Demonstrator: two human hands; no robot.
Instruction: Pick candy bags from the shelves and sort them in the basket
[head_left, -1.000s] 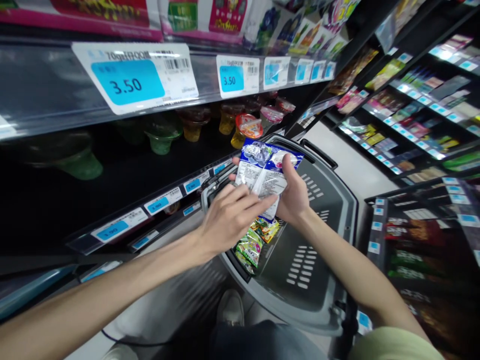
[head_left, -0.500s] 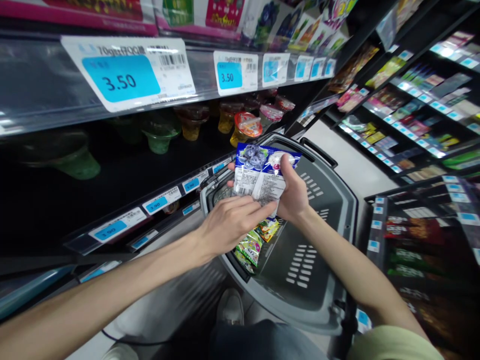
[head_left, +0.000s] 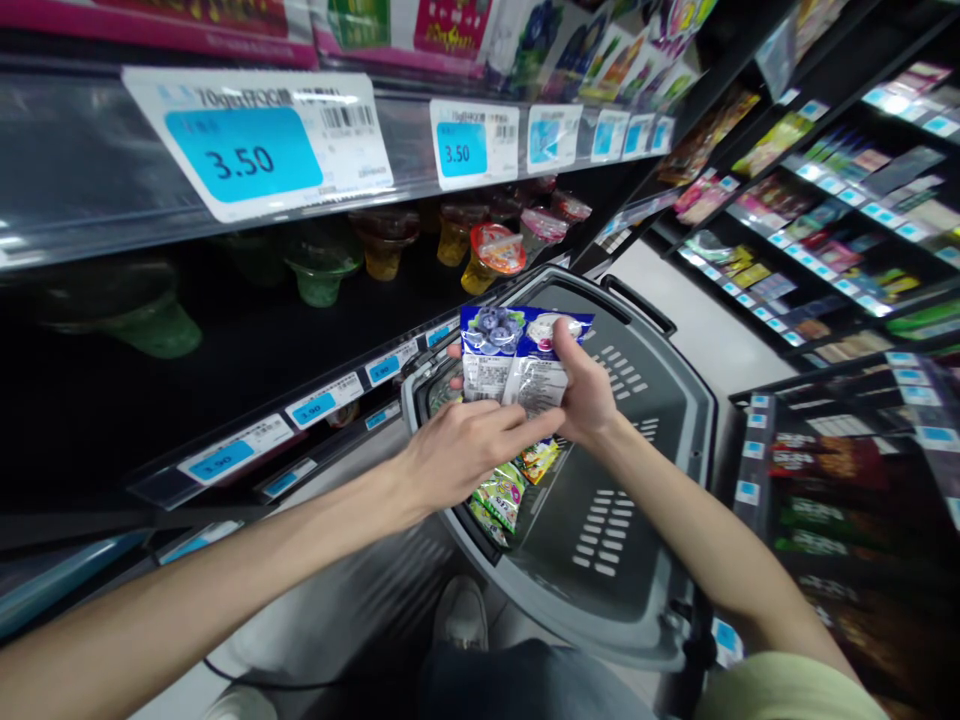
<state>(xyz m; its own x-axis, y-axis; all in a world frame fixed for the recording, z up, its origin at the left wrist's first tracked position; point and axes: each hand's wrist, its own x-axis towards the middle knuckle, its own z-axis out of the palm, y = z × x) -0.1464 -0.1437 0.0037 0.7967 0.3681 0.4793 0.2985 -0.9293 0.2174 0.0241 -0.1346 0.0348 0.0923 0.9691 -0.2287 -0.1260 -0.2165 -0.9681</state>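
Observation:
A blue and white candy packet (head_left: pixel 513 352) with a blueberry picture hangs over the shopping basket (head_left: pixel 641 560), its printed side facing me. My right hand (head_left: pixel 589 392) is closed around it, thumb on the front at the right edge and fingertips showing past the left edge. Across the packet's lower part lies my left hand (head_left: pixel 459 445), its fingers bent against it and the index finger reaching toward the right palm. The left thumb is hidden. Below the hands, green snack packets (head_left: pixel 501 495) and a yellow one (head_left: pixel 538 460) rest in the basket.
At the left, a shelf edge with price labels (head_left: pixel 259 150) runs close beside the basket. Jelly cups (head_left: pixel 495 255) stand on the dark lower shelf. Stocked racks (head_left: pixel 840 230) line the right side, and my shoe (head_left: pixel 461 612) is beneath the basket's near edge.
The candy packet has shifted slightly down and left in my hands. My right thumb has moved a little left with it. The basket and its contents look unchanged.

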